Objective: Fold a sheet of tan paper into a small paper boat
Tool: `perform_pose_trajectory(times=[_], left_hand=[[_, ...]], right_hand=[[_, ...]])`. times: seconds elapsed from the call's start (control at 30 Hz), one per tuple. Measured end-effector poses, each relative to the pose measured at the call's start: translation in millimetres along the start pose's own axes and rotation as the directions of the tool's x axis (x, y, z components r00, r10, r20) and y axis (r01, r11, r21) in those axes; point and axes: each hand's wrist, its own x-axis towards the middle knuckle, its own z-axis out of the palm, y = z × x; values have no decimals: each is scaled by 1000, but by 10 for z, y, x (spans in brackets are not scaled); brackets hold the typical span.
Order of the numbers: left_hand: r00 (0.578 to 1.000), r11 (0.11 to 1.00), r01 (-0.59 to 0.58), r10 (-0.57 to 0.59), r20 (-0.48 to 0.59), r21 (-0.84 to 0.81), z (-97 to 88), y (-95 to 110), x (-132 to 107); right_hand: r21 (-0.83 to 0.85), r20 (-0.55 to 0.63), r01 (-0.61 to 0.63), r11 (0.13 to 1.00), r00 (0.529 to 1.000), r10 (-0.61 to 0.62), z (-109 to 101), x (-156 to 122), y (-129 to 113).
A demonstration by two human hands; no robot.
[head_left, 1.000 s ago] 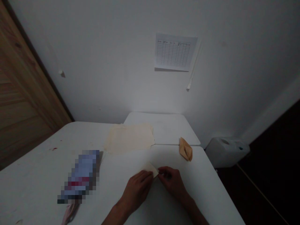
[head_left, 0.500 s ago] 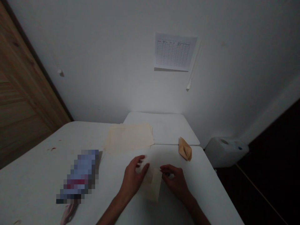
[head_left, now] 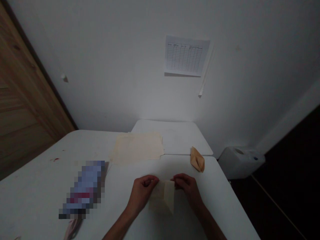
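Observation:
Between my hands is a small cream sheet of paper [head_left: 162, 197], folded, with a crease and a flap on its right side. My left hand [head_left: 143, 190] is closed, thumb and fingertips pinched at the paper's upper left corner. At the upper right corner, my right hand [head_left: 188, 187] is closed too, its fingertips at the edge. Beyond them lies a stack of flat cream paper sheets [head_left: 137, 147]. A folded brown paper piece [head_left: 197, 159], pointed at its ends, rests to the right near the table edge.
The white table [head_left: 37, 186] meets a smaller white tabletop [head_left: 180, 135] by the wall. A pixelated bluish item [head_left: 86, 186] lies at left. A printed chart [head_left: 187, 56] hangs on the wall. A white plastic container [head_left: 241, 163] stands beyond the right edge.
My left hand has come down and its fingers have closed at the paper's upper left corner. My right hand has shifted slightly right, and the folded paper has turned a little.

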Motion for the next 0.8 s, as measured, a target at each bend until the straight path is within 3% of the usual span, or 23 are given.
perform_pose_trajectory(times=[0.27, 0.47, 0.8], left_hand=[[997, 994, -78, 76, 28, 71, 37, -49, -37], [997, 994, -73, 71, 31, 86, 27, -78, -50], [996, 993, -69, 64, 55, 93, 51, -47, -33]], right_hand=[[-267, 123, 24, 963, 992, 10, 122, -10, -44], [-224, 210, -11, 975, 976, 59, 81, 0, -50], [-326, 194, -15, 945, 978, 82, 24, 1, -133]])
